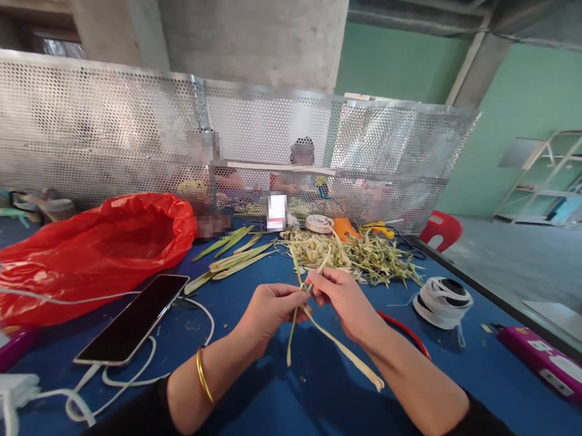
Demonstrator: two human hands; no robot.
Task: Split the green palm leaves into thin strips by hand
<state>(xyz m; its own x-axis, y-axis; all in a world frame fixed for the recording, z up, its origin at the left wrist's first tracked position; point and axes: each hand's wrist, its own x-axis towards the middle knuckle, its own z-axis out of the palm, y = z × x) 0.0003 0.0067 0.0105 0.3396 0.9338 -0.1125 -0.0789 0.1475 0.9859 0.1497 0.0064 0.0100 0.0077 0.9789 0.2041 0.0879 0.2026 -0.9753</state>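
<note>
Above the blue table, my left hand (279, 306) and my right hand (338, 295) meet, both with fingers pinched on pale green plant strips (344, 350). The strips cross between my fingertips; two ends hang below and others point up and away. A gold bangle is on my left wrist. Just beyond my hands lies a heap of pale green plant pieces (381, 255). Long flat leaves (239, 261) rest to its left.
A red plastic bag (92, 248), a phone (133, 320) and white cables lie left. On the right are a white strap roll (442, 303) and a purple case (552, 364). People sit behind the perforated metal screen (134, 122).
</note>
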